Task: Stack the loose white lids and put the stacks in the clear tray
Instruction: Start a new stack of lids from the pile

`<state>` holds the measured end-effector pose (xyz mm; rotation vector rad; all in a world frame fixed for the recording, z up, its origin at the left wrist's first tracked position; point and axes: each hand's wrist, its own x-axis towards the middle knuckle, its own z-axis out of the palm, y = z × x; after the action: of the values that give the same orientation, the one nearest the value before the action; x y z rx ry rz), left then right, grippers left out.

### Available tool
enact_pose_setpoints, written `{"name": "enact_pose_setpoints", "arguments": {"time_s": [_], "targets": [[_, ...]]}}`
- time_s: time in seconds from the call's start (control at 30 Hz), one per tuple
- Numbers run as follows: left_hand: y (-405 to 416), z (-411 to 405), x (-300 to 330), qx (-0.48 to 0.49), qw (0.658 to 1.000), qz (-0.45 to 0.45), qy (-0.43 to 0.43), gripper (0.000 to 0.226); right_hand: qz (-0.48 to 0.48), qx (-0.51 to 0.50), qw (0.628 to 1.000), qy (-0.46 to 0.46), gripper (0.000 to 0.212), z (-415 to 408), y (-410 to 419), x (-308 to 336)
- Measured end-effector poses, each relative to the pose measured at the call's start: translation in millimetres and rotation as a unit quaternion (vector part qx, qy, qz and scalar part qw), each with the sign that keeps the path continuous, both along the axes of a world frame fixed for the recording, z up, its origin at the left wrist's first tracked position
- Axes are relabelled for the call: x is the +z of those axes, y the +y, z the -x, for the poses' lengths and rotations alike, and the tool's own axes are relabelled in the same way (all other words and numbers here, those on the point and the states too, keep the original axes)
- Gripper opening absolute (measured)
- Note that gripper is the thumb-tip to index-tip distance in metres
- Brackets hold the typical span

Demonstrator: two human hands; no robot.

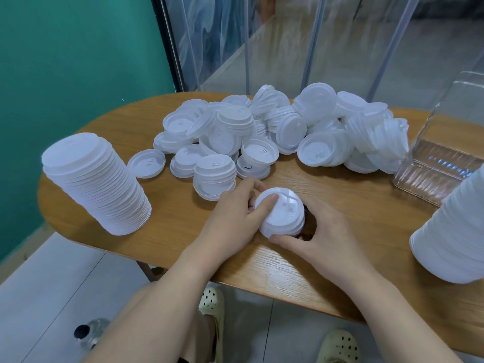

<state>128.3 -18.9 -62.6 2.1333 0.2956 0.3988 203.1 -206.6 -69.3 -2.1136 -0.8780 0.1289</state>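
- Hands at the near middle of the wooden table [162, 247], both curled round one short stack of white lids [281, 214].
- Left hand [235, 221] on the stack's left side, thumb laid over the top lid's rim, remaining fingers wrapped behind and partly hidden.
- Right hand [322, 237] on the stack's right and near side, thumb pressed along the lower edge, fingers bent round the far flank; clamped, not spread.
- Held stack tilted a little toward the left hand, top lid showing a raised sip tab.
- Just beyond the left fingertips: another short stack [214, 176], standing on the table, not touched.
- Farther beyond both sets of fingers: loose pile of white lids [275, 127], many tipped on edge, some nested in small groups, spread across the far half of the table.
- Single lid [146, 163] lying rim up, left of that short stack, apart from it.
- Well left of the left hand: tall finished stack [97, 182], upright, leaning slightly.
- Right of the right hand, at the frame edge: second tall stack [450, 239], partly cut off.
- Beyond that stack: clear tray [434, 176] with ribbed walls, touching the pile's right end; contents cannot be made out through the glare, no lid plainly inside.
- Below the table edge: pale perforated clogs [212, 305] on a grey floor, plus a bottle [89, 334] at lower left.
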Motion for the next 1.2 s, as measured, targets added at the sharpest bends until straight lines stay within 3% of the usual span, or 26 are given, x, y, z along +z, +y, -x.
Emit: {"name": "enact_pose_setpoints", "arguments": {"time_s": [0.37, 0.57, 0.73, 1.03, 1.13, 1.2], "targets": [[-0.7, -8.8, -3.0, 0.027, 0.999, 0.024, 0.017, 0.025, -0.007, 0.011, 1.000, 0.015, 0.080, -1.1, -0.5, 0.6], [-3.5, -8.9, 1.1, 0.025, 0.999, -0.003, 0.036, 0.025, 0.003, 0.018, 1.000, -0.002, 0.068, -2.0, -4.0, 1.3], [-0.1, -6.3, 4.9, 0.001, 0.998, -0.051, 0.047, 0.021, 0.027, 0.015, 0.999, -0.027, 0.079, 0.1, -2.9, -1.3], [-2.6, -1.0, 5.5, -0.001, 0.993, -0.107, 0.055, 0.024, 0.019, 0.014, 0.999, -0.026, 0.050, 3.5, -3.2, 4.1], [-3.6, 6.8, 10.3, 0.028, 0.988, -0.152, 0.016, 0.024, 0.016, 0.013, 1.000, -0.016, 0.054, 2.8, -2.1, 2.8], [0.5, 11.8, 16.2, 0.079, 0.975, -0.195, -0.075, 0.022, 0.018, 0.009, 1.000, -0.017, 0.061, 2.0, -2.3, 1.2]]}}
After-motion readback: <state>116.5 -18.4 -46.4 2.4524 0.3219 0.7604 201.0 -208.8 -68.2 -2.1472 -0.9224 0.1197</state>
